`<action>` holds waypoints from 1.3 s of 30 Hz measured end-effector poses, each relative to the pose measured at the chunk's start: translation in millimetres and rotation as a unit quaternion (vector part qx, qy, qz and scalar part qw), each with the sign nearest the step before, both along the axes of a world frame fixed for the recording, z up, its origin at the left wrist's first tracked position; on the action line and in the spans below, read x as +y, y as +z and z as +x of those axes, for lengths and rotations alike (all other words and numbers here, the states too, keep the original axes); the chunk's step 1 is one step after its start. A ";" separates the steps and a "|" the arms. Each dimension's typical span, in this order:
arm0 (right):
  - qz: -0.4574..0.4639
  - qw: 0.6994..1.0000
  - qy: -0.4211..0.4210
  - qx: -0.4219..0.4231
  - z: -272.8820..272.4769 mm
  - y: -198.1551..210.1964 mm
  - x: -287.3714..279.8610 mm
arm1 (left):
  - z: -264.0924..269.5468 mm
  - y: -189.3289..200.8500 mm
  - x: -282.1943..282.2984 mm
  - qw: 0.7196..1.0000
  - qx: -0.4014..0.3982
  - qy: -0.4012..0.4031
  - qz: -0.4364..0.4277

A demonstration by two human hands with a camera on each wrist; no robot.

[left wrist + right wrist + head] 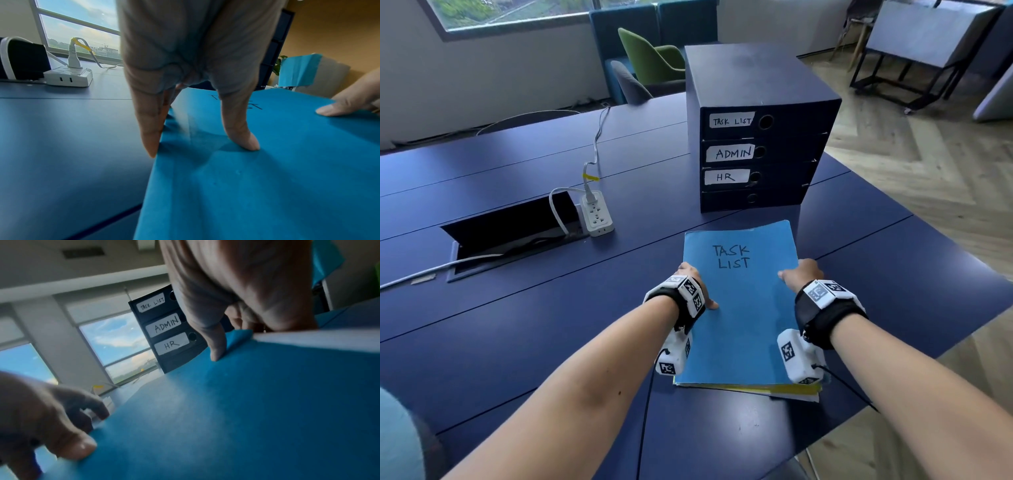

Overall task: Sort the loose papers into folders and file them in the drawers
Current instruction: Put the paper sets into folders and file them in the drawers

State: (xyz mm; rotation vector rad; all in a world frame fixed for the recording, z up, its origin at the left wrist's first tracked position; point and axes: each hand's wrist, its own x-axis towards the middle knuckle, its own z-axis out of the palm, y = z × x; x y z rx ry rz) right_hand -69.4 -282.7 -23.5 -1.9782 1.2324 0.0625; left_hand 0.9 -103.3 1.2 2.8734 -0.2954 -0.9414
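A blue folder (739,308) marked TASK LIST lies on top of a small stack at the table's near edge. Under it a yellow folder (791,389) and white sheets show. My left hand (695,291) grips the blue folder's left edge, thumb on the cover and fingers along the edge (201,146). My right hand (803,274) grips the right edge the same way, thumb pressing the cover and fingers curled under it (232,337). Just beyond stands a dark blue drawer unit (756,137) with all drawers closed, labelled TASK LIST, ADMIN and HR; the bottom one has no label.
A white power strip (595,214) with a plugged cable sits left of the drawer unit, beside an open cable hatch (510,226) in the dark blue table (517,325). The table's right edge runs close to the folder. Chairs stand behind the table.
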 end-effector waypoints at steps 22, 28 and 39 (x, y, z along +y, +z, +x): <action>-0.045 0.969 0.123 -0.208 110.0 129.0 -54.4 | 102.9 137.7 -82.0 0.896 -0.237 0.079 -0.367; 0.010 0.968 0.139 -0.210 142.7 132.1 -65.2 | 132.7 148.5 -99.2 0.912 -0.238 0.064 -0.328; 0.114 0.959 0.144 -0.217 184.9 125.3 -53.5 | 142.4 129.9 -94.0 0.884 -0.260 0.079 -0.381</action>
